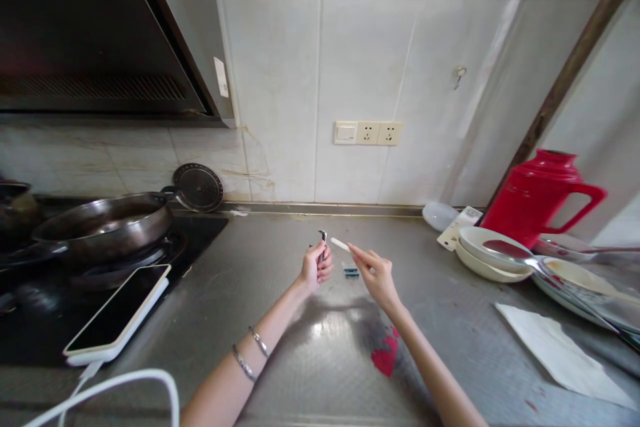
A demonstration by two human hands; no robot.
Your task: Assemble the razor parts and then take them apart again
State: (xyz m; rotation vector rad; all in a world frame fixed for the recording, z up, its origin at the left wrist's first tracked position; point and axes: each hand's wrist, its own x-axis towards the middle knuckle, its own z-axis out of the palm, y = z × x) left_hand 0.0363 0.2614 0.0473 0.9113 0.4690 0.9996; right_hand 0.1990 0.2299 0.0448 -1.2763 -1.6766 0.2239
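Closed around a small dark and silver tool (323, 237) is my left hand (317, 267), with the tool's bent tip sticking up above the fingers. My right hand (374, 272) pinches a short white stick (340, 244) between thumb and fingertips. The stick points left toward the tool, and a small gap separates them. Small teal and dark pieces (351, 272) lie on the metal counter (280, 247) between the hands.
At left, a pan (105, 227) sits on the black stove near a white-cased phone (120, 313) with a white cable. On the right are a red jug (540, 197), stacked bowls (493, 270), plates with utensils and a white napkin (560, 353).
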